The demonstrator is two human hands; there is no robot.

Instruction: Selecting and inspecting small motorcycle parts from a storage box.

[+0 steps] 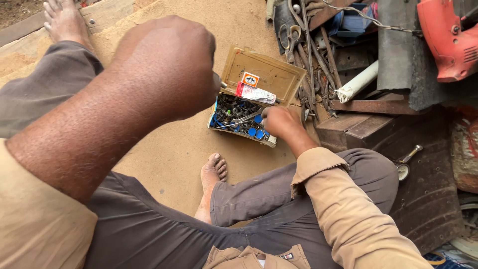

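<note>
My left hand (pixel 169 65) is raised close to the camera in a fist, with a small metal piece poking out of it on the right side; what it is I cannot tell. Beyond it lies an open tan box (pixel 264 74) with its lid tipped back, filled with small dark metal parts and blue caps (pixel 256 132). A crumpled white and red tube (pixel 255 93) rests along the hinge. My right hand (pixel 280 121) reaches into the box's right end with its fingers curled among the parts; whether it grips one is hidden.
I sit on a sawdust-covered wooden floor (pixel 174 154) with bare feet (pixel 213 174). To the right lie pliers and scissors (pixel 294 37), a white pipe (pixel 358 82), a chain, a red power drill (pixel 448 40), dark metal boxes (pixel 358 129) and a mallet-like tool (pixel 406 162).
</note>
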